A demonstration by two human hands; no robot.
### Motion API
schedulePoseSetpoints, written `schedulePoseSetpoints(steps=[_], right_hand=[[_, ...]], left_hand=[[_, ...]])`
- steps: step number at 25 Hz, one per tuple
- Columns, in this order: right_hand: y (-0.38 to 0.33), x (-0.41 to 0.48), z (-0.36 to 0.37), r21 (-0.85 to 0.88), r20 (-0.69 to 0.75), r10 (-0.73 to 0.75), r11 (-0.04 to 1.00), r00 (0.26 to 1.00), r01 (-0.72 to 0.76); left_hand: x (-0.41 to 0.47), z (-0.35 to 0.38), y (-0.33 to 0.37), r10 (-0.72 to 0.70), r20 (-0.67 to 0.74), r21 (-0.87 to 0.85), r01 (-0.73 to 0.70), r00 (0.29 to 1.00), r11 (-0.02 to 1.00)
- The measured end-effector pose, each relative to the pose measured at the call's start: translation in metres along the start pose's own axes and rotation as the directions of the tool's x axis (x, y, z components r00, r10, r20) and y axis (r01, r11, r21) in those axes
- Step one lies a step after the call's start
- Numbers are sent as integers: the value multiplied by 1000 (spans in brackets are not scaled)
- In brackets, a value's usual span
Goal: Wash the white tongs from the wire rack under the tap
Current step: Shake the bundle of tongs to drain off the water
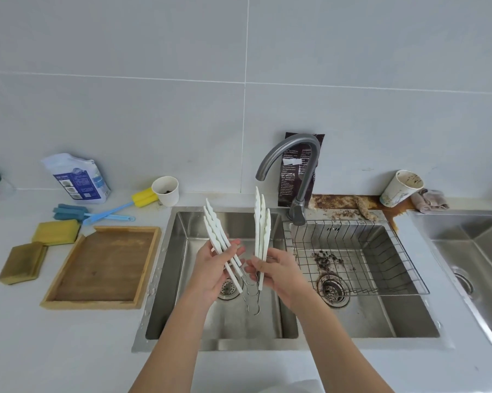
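I hold the white tongs spread wide over the left sink basin (182,279). My left hand (215,268) grips one bundle of white arms (215,225) that leans up and to the left. My right hand (278,269) grips the other bundle of white arms (260,219), which stands nearly upright with its tips just below the spout of the grey tap (295,165). Wire hooks hang from the lower ends between my hands. No water is visible from the tap. The wire rack (361,251) sits in the right basin, with dark scraps on its mesh.
Left of the sink lie a wooden tray (69,279), two yellow-green sponges (54,232), a blue brush with a yellow sponge head (117,208), a paper cup (166,191) and a white-blue bag (77,177). A stained cup (400,188), a rag and a second sink (471,265) are at right.
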State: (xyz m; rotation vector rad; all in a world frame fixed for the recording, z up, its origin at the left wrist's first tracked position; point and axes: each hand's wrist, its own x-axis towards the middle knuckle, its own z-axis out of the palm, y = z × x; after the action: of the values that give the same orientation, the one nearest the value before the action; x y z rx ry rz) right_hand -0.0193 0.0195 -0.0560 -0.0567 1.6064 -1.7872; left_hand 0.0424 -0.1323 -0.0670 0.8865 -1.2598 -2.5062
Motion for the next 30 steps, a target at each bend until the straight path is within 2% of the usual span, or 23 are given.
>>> schedulePoseSetpoints(steps=[4, 9, 14, 18, 21, 26, 30], right_hand=[[5, -10, 34, 28, -117, -21, 999, 993, 25], [15, -14, 58, 138, -197, -2, 990, 980, 30], [21, -12, 61, 171, -156, 88, 983, 984, -61], [14, -3, 56, 99, -128, 55, 994, 990, -42], [14, 1, 49, 109, -111, 117, 988, 987, -105], [13, 8, 40, 84, -96, 134, 988, 986, -126], [14, 11, 34, 92, -102, 123, 989, 987, -114]], left_hand=[[-8, -19, 11, -10, 1, -4, 10, 1000, 1000], [-25, -44, 10, -97, 97, 104, 87, 991, 991], [-26, -54, 8, -126, 30, 180, 119, 992, 976], [-23, -49, 10, -80, -11, 193, 81, 997, 978], [-22, -43, 6, -75, -42, 194, 82, 996, 978], [-20, -34, 0, -41, -98, 204, 61, 994, 977], [-18, -31, -4, -1, -81, 255, 22, 997, 967]])
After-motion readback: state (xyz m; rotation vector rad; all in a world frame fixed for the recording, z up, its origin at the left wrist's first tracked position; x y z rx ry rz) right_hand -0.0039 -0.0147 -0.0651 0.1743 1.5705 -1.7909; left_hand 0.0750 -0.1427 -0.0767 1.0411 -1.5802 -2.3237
